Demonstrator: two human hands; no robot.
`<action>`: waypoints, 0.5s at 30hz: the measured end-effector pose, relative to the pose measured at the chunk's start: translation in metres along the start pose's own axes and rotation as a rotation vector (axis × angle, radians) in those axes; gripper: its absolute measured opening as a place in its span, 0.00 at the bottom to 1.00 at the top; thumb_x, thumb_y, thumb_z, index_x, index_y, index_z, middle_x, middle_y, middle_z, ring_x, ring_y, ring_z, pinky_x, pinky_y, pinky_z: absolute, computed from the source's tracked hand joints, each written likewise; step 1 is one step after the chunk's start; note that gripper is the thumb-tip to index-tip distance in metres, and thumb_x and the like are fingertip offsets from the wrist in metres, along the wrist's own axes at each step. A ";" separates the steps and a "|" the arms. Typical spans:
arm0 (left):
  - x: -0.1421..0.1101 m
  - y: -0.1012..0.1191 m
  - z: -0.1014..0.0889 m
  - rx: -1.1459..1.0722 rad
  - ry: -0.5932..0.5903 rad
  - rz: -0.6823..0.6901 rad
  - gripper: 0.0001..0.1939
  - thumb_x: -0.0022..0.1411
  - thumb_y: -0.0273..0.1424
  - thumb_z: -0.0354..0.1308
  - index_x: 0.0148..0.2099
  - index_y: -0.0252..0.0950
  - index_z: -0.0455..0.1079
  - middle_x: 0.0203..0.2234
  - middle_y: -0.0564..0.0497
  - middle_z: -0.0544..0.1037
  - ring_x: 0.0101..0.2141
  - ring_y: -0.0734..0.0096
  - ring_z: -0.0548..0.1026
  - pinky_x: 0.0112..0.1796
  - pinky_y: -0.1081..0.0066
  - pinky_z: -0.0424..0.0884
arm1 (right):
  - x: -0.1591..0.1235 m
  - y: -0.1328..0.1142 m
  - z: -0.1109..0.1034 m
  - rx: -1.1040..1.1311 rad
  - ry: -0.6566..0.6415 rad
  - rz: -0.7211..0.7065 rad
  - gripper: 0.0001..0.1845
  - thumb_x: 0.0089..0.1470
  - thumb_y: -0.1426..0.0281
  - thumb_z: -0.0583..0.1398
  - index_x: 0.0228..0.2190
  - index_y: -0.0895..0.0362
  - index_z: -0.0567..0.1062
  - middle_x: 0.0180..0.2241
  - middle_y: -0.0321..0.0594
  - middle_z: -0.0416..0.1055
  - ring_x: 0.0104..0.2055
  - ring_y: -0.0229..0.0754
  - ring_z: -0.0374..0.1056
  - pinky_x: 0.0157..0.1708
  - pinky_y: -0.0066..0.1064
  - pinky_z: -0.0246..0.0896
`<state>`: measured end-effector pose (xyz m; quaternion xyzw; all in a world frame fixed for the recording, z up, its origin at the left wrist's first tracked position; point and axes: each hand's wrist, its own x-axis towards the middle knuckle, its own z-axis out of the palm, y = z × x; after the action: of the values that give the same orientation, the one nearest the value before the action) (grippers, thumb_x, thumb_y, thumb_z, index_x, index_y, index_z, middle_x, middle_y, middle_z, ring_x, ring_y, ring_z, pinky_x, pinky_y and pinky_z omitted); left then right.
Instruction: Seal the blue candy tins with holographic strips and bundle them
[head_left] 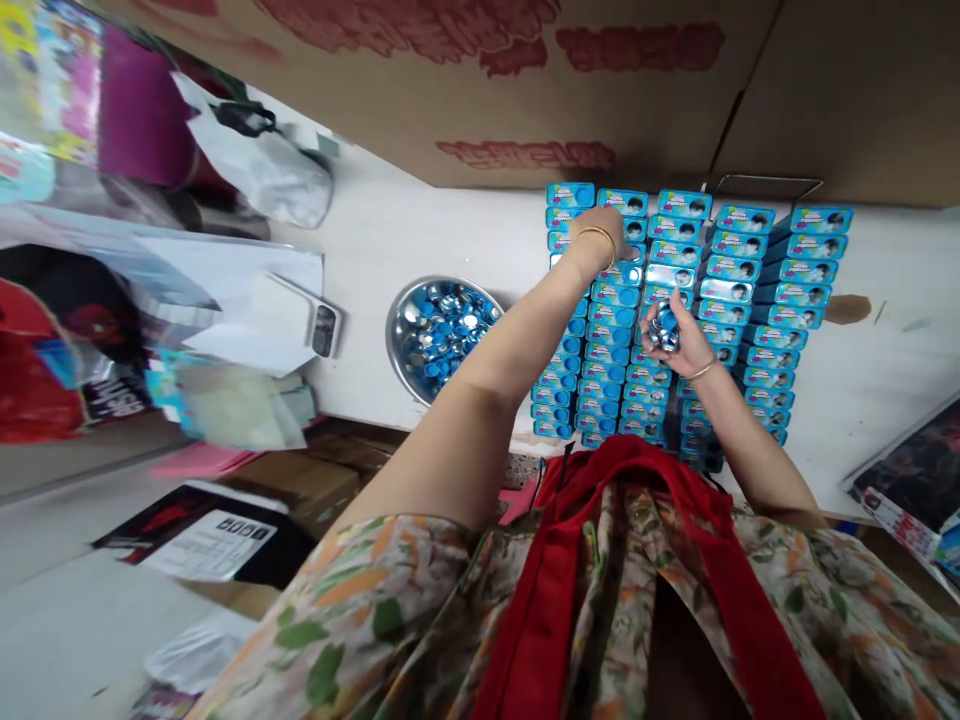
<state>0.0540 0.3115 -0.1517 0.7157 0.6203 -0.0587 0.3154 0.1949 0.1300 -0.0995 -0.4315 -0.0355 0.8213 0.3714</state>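
Several rows of small blue tins (757, 300) are stacked on a white table (877, 370). My left hand (606, 228), a gold bangle on its wrist, reaches to the far end of the left rows and rests on a tin there; its fingers are hidden behind the back of the hand. My right hand (679, 335) hovers over the middle rows. It is closed round a small bunch of blue-and-silver pieces (664, 330). A floral dress and a red scarf (600, 560) fill the bottom of the view.
A steel bowl (396, 335) full of the same blue-and-silver pieces stands left of the tins. A small scale (326, 328) and papers lie further left. A large cardboard box (525, 90) rises behind the table. A printed book (911, 485) lies at right.
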 end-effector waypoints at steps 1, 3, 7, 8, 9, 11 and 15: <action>-0.011 0.004 -0.002 0.002 0.016 0.002 0.15 0.50 0.37 0.76 0.31 0.34 0.76 0.30 0.45 0.78 0.46 0.44 0.79 0.51 0.48 0.74 | 0.001 -0.001 0.000 0.002 0.013 -0.002 0.35 0.53 0.34 0.59 0.27 0.55 0.69 0.22 0.32 0.71 0.17 0.32 0.65 0.09 0.22 0.43; -0.040 0.011 -0.003 -0.088 0.027 0.100 0.11 0.58 0.36 0.70 0.37 0.34 0.78 0.34 0.44 0.80 0.45 0.52 0.79 0.51 0.55 0.74 | 0.003 -0.001 -0.001 0.006 0.040 -0.009 0.35 0.52 0.34 0.60 0.27 0.55 0.69 0.22 0.32 0.70 0.17 0.32 0.66 0.10 0.22 0.43; -0.097 0.016 0.008 -0.577 -0.137 0.463 0.21 0.61 0.46 0.67 0.47 0.34 0.77 0.42 0.45 0.81 0.41 0.66 0.78 0.45 0.67 0.75 | 0.010 0.000 0.000 -0.021 0.084 -0.048 0.35 0.53 0.33 0.58 0.30 0.53 0.69 0.21 0.32 0.69 0.17 0.32 0.64 0.10 0.23 0.42; -0.105 0.015 0.012 -0.669 -0.167 0.476 0.22 0.61 0.48 0.66 0.45 0.34 0.77 0.41 0.46 0.80 0.39 0.68 0.78 0.43 0.68 0.75 | 0.012 0.001 0.001 -0.030 0.087 -0.054 0.35 0.52 0.33 0.58 0.31 0.53 0.70 0.21 0.31 0.69 0.17 0.32 0.64 0.10 0.23 0.41; -0.110 0.013 0.016 -0.741 -0.193 0.456 0.22 0.61 0.49 0.65 0.43 0.33 0.77 0.39 0.47 0.80 0.36 0.69 0.78 0.41 0.69 0.75 | 0.014 0.001 0.002 -0.038 0.089 -0.052 0.35 0.52 0.32 0.58 0.32 0.53 0.70 0.21 0.31 0.69 0.16 0.32 0.63 0.10 0.23 0.41; -0.108 0.008 0.021 -0.841 -0.235 0.379 0.19 0.62 0.46 0.64 0.41 0.33 0.76 0.33 0.50 0.79 0.30 0.71 0.77 0.36 0.70 0.75 | 0.018 0.001 0.004 -0.047 0.086 -0.041 0.36 0.50 0.32 0.58 0.30 0.54 0.70 0.22 0.32 0.69 0.17 0.31 0.63 0.10 0.23 0.41; -0.075 0.000 0.017 -0.803 -0.032 0.231 0.03 0.64 0.28 0.60 0.40 0.35 0.74 0.31 0.52 0.78 0.31 0.71 0.77 0.37 0.69 0.74 | 0.023 -0.001 0.006 -0.048 0.075 -0.077 0.35 0.48 0.34 0.62 0.27 0.54 0.68 0.23 0.32 0.69 0.19 0.31 0.65 0.12 0.22 0.44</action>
<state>0.0422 0.2386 -0.1293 0.6000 0.5046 0.2124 0.5834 0.1829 0.1475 -0.1108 -0.4692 -0.0576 0.7886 0.3932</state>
